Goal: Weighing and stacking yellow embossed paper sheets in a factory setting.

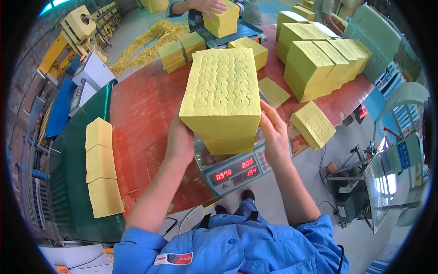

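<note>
A tall stack of yellow paper [221,91], its top pressed with rows of round coin-like marks, stands between my two hands. My left hand [181,139] is against its left side, the fingers mostly hidden behind it. Along the right side, my right hand [274,133] grips with its fingers bent round the edge. Beneath is a digital scale [235,177] with lit red figures; whether the stack rests on its pan or hangs just above cannot be made out. A thin yellow sheet pile [273,92] and a small stamped stack [313,125] lie to the right.
On the red table [146,118], several tall yellow stacks [310,68] fill the far right. Three yellow bundles [100,164] line the green surface at left. Across the table, another person's hand [207,6] touches a yellow block [221,25]. Metal chairs [404,155] stand at right.
</note>
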`<control>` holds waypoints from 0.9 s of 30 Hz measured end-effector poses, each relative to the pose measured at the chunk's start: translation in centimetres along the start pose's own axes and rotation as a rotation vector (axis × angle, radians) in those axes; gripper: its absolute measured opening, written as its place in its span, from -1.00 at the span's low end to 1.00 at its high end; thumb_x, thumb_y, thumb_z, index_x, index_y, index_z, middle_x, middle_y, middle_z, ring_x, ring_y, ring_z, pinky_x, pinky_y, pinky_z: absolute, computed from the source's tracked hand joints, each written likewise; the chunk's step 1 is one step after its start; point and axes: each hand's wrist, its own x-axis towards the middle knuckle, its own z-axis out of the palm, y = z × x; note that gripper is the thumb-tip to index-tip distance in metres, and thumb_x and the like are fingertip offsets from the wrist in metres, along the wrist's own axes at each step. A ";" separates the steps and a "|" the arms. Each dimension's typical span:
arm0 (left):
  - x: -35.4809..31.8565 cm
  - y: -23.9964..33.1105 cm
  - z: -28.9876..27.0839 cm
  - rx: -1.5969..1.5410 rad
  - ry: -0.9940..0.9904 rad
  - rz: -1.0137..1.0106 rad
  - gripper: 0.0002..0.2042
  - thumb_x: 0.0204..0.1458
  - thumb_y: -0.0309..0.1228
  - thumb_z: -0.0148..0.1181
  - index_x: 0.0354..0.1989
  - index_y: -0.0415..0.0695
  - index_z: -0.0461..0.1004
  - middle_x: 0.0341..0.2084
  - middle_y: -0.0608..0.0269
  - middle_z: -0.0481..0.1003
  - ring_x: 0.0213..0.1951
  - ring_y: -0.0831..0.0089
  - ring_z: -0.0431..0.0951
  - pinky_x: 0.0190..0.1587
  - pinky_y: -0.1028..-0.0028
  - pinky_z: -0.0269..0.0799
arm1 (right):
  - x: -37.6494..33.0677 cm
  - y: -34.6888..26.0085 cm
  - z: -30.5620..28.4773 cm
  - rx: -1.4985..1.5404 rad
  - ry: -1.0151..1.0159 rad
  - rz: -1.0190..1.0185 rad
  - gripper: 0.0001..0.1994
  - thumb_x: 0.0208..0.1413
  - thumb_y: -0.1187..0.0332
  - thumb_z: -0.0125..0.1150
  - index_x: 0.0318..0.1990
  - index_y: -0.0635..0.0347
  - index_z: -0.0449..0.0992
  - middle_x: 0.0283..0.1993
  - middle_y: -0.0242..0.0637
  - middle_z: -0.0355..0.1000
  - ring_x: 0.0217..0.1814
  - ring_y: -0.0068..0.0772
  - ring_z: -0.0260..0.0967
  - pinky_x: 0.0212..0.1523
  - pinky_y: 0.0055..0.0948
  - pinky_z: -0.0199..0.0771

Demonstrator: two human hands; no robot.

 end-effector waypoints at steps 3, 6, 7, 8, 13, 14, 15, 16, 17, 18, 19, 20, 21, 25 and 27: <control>-1.6 -2.1 0.7 0.002 -0.013 -0.003 -0.49 0.39 -0.06 -0.18 0.37 -0.12 0.25 0.30 0.26 0.35 0.30 0.40 0.32 0.35 0.27 0.17 | -1.3 0.4 1.2 0.016 -0.003 -0.047 -0.57 0.38 0.26 0.00 0.28 0.34 0.38 0.30 -0.10 0.33 0.31 -0.30 0.31 0.31 -0.35 0.26; -2.1 -3.7 1.9 -0.293 0.111 0.044 -0.47 0.41 -0.07 -0.21 0.42 -0.12 0.14 0.37 0.26 0.25 0.38 0.38 0.20 0.40 0.31 0.05 | -1.7 0.9 2.0 0.020 0.003 -0.033 -0.47 0.46 0.12 -0.16 0.40 0.31 0.22 0.41 -0.08 0.25 0.48 -0.30 0.13 0.43 -0.33 0.10; -2.2 -4.3 2.3 -0.295 0.118 0.046 -0.47 0.41 -0.07 -0.21 0.42 -0.12 0.14 0.37 0.26 0.25 0.38 0.38 0.20 0.40 0.31 0.05 | -1.4 0.6 2.0 0.020 -0.005 -0.031 -0.47 0.46 0.12 -0.16 0.40 0.31 0.22 0.41 -0.08 0.25 0.48 -0.30 0.13 0.43 -0.33 0.10; -2.2 -5.0 2.5 -0.253 0.100 0.084 -0.46 0.41 -0.06 -0.22 0.42 -0.12 0.14 0.38 0.26 0.24 0.38 0.39 0.20 0.40 0.31 0.06 | -1.1 -0.1 2.0 0.054 -0.015 0.005 -0.46 0.47 0.11 -0.20 0.41 0.31 0.21 0.41 -0.10 0.24 0.47 -0.31 0.13 0.43 -0.34 0.09; -2.1 -5.4 4.0 -0.152 0.062 0.176 -0.45 0.42 -0.04 -0.26 0.43 -0.13 0.13 0.37 0.24 0.23 0.39 0.39 0.18 0.40 0.32 0.06 | 0.9 -0.9 0.4 0.172 -0.094 0.202 -0.44 0.49 0.07 -0.28 0.43 0.29 0.19 0.41 -0.12 0.24 0.46 -0.34 0.13 0.45 -0.39 0.03; -2.1 -5.1 4.4 -0.154 0.071 0.181 -0.45 0.42 -0.04 -0.26 0.43 -0.13 0.13 0.37 0.24 0.23 0.39 0.39 0.18 0.40 0.32 0.06 | 1.3 0.0 -0.3 0.173 -0.113 0.197 -0.44 0.49 0.07 -0.29 0.43 0.30 0.18 0.42 -0.11 0.24 0.46 -0.34 0.13 0.45 -0.38 0.04; -2.2 -4.8 4.8 -0.175 0.098 0.166 -0.48 0.40 -0.10 -0.21 0.40 -0.14 0.16 0.33 0.23 0.27 0.35 0.42 0.23 0.37 0.35 0.10 | 1.9 0.2 -0.9 0.172 -0.124 0.197 -0.44 0.49 0.07 -0.29 0.43 0.30 0.18 0.42 -0.11 0.24 0.46 -0.34 0.13 0.45 -0.38 0.04; -2.3 -4.6 4.9 -0.191 0.127 0.152 -0.51 0.37 -0.17 -0.17 0.38 -0.16 0.20 0.29 0.23 0.31 0.31 0.45 0.27 0.35 0.38 0.15 | 2.3 0.3 -1.2 0.201 -0.131 0.185 -0.43 0.49 0.07 -0.29 0.43 0.31 0.17 0.43 -0.09 0.22 0.47 -0.33 0.13 0.45 -0.37 0.04; -1.9 -4.4 4.8 -0.190 0.140 0.161 -0.51 0.37 -0.17 -0.17 0.38 -0.16 0.20 0.29 0.23 0.31 0.31 0.45 0.27 0.35 0.38 0.15 | 2.8 0.5 -1.4 0.230 -0.138 0.172 -0.43 0.49 0.06 -0.30 0.43 0.33 0.16 0.43 -0.08 0.21 0.47 -0.31 0.13 0.46 -0.36 0.04; -1.4 -4.3 4.5 -0.282 0.195 0.073 -0.51 0.36 -0.16 -0.13 0.37 -0.15 0.21 0.28 0.24 0.33 0.29 0.44 0.30 0.33 0.37 0.19 | 3.4 0.6 -1.2 0.321 -0.139 0.203 -0.41 0.49 0.05 -0.30 0.44 0.35 0.14 0.45 -0.05 0.18 0.50 -0.28 0.11 0.46 -0.34 0.04; -0.8 -4.5 3.7 -0.373 0.257 -0.012 -0.51 0.36 -0.14 -0.09 0.37 -0.13 0.22 0.26 0.25 0.34 0.27 0.43 0.34 0.31 0.36 0.24 | 3.7 0.7 -0.7 0.329 -0.160 0.208 -0.41 0.49 0.05 -0.30 0.44 0.35 0.14 0.45 -0.05 0.18 0.50 -0.28 0.11 0.46 -0.34 0.04; -0.4 -5.3 2.7 -0.321 0.246 -0.025 -0.51 0.33 -0.15 0.01 0.34 -0.11 0.25 0.24 0.26 0.38 0.24 0.41 0.39 0.27 0.32 0.32 | 4.0 0.3 -0.2 0.305 -0.211 0.235 -0.40 0.49 0.04 -0.31 0.44 0.35 0.12 0.47 -0.04 0.16 0.51 -0.27 0.07 0.48 -0.33 0.01; -0.2 -6.2 2.3 -0.321 0.262 -0.011 -0.51 0.33 -0.15 0.01 0.34 -0.11 0.25 0.24 0.26 0.38 0.24 0.41 0.39 0.27 0.32 0.32 | 4.3 0.1 0.0 0.281 -0.264 0.262 -0.39 0.49 0.04 -0.31 0.45 0.35 0.11 0.48 -0.04 0.13 0.53 -0.25 0.04 0.49 -0.33 -0.02; -0.2 -7.9 2.6 -0.254 0.248 0.135 -0.44 0.33 -0.10 -0.01 0.42 -0.09 0.14 0.33 0.23 0.28 0.31 0.35 0.32 0.32 0.25 0.30 | 4.5 2.0 -0.1 0.073 -0.311 0.057 -0.39 0.49 0.05 -0.33 0.48 0.33 0.05 0.50 -0.06 0.10 0.56 -0.24 -0.02 0.51 -0.33 -0.08; -0.5 -8.2 2.9 -0.269 0.254 0.151 -0.44 0.34 -0.10 -0.01 0.42 -0.09 0.14 0.33 0.22 0.28 0.32 0.35 0.31 0.32 0.23 0.28 | 5.1 3.2 -0.9 0.096 -0.353 0.074 -0.39 0.49 0.05 -0.34 0.49 0.33 0.04 0.50 -0.08 0.11 0.56 -0.25 -0.02 0.51 -0.33 -0.07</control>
